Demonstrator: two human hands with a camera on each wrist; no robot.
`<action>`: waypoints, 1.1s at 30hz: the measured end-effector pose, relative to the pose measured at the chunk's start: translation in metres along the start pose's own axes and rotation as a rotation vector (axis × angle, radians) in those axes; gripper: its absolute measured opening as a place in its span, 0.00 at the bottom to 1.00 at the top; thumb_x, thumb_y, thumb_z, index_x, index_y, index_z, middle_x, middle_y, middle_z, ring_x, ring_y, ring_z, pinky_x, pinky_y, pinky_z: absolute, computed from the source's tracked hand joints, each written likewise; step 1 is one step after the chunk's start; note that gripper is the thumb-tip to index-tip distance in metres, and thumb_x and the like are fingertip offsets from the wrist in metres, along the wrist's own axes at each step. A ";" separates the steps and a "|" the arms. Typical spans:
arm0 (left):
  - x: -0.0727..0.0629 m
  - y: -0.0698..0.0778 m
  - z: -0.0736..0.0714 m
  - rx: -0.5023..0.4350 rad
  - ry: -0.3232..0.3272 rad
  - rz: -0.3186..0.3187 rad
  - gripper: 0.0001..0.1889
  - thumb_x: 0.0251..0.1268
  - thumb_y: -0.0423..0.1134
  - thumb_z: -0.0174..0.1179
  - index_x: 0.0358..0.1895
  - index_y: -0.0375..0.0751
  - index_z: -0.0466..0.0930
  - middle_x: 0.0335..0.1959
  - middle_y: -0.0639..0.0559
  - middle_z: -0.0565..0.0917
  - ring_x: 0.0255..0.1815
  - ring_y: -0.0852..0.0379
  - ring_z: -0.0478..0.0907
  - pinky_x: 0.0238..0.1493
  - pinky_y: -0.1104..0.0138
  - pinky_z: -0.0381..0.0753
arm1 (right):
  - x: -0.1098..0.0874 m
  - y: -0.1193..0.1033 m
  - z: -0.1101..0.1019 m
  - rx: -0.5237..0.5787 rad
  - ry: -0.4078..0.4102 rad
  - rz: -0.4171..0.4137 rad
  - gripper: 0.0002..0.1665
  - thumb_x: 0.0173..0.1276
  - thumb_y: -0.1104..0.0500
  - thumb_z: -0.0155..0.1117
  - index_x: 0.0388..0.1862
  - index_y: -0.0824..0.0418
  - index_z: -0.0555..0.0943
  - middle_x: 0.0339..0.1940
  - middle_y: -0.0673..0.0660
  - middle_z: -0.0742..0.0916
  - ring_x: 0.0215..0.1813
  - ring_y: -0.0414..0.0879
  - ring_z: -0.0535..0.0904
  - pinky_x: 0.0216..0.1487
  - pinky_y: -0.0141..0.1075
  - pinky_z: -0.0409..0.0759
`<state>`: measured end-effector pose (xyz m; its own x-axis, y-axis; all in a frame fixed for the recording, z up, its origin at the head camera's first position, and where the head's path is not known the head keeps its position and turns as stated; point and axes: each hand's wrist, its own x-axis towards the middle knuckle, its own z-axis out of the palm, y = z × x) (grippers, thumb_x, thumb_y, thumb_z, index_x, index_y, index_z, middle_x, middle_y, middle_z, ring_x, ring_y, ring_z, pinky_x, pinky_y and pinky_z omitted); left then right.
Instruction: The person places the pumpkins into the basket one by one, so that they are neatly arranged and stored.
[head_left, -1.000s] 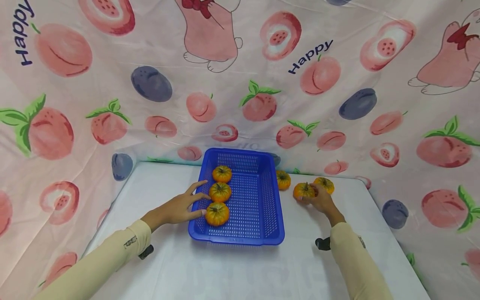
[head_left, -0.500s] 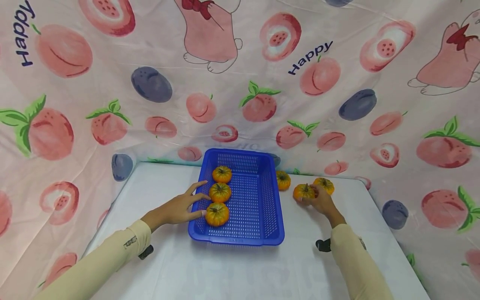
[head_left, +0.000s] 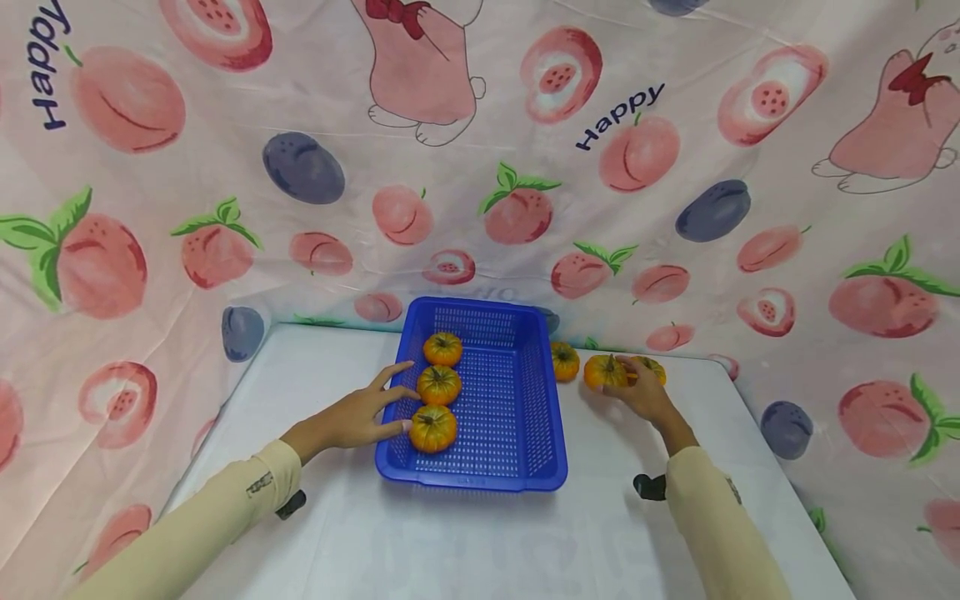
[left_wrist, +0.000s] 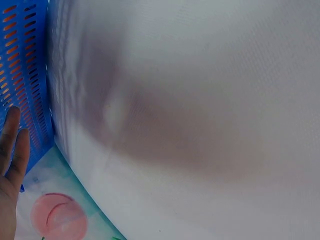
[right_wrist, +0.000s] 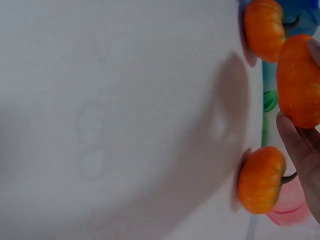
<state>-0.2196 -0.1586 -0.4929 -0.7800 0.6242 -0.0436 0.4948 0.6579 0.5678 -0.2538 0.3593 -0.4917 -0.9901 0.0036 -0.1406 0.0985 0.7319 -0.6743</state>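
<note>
Small pumpkin (head_left: 602,372), orange and squat with its stem up, sits in the person's right hand (head_left: 649,402), to the right of the blue plastic basket (head_left: 474,482). Thumb and fingers part just enough to span the pumpkin, gripping it from its right and near sides. In the right wrist view its shadow falls apart from it, so it appears raised off the tabletop (head_left: 480,554), its long axis roughly level.

From these fingers the basket lies to the left, with the middle pumpkin (head_left: 565,362) between, just beside the basket's right wall. The right-hand pumpkin (head_left: 656,369) is partly hidden behind the right hand, the nearer hand to all three on this side.

Inside the basket, the far pumpkin (head_left: 442,349), the second pumpkin (head_left: 439,385) and the near pumpkin (head_left: 432,429) line the left wall. The left hand (head_left: 360,418) reaches over that rim, fingers spread, gripping nothing; whether its thumb touches the near pumpkin I cannot tell.
</note>
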 end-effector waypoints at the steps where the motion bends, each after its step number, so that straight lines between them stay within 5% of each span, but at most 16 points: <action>1: 0.000 0.000 0.000 -0.002 0.001 0.001 0.28 0.69 0.61 0.56 0.67 0.53 0.74 0.83 0.49 0.42 0.68 0.30 0.72 0.60 0.35 0.76 | 0.001 -0.003 -0.001 0.002 0.003 -0.012 0.48 0.67 0.46 0.70 0.77 0.63 0.61 0.75 0.73 0.67 0.74 0.71 0.62 0.74 0.64 0.62; 15: 0.000 0.000 0.000 -0.004 0.005 0.003 0.28 0.70 0.60 0.57 0.68 0.52 0.74 0.83 0.49 0.42 0.67 0.30 0.72 0.60 0.35 0.75 | 0.004 -0.047 -0.003 0.047 -0.011 -0.110 0.51 0.62 0.42 0.74 0.78 0.56 0.62 0.76 0.66 0.68 0.73 0.68 0.66 0.68 0.61 0.73; 33: 0.000 0.002 -0.001 -0.009 0.015 0.024 0.27 0.70 0.60 0.56 0.66 0.52 0.75 0.83 0.49 0.44 0.68 0.31 0.72 0.61 0.35 0.75 | 0.000 -0.087 -0.003 0.062 -0.060 -0.218 0.48 0.63 0.44 0.73 0.77 0.55 0.64 0.77 0.62 0.69 0.72 0.67 0.67 0.66 0.61 0.75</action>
<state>-0.2192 -0.1579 -0.4912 -0.7738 0.6332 -0.0176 0.5097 0.6389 0.5761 -0.2626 0.2976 -0.4308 -0.9811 -0.1916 -0.0283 -0.1091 0.6674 -0.7366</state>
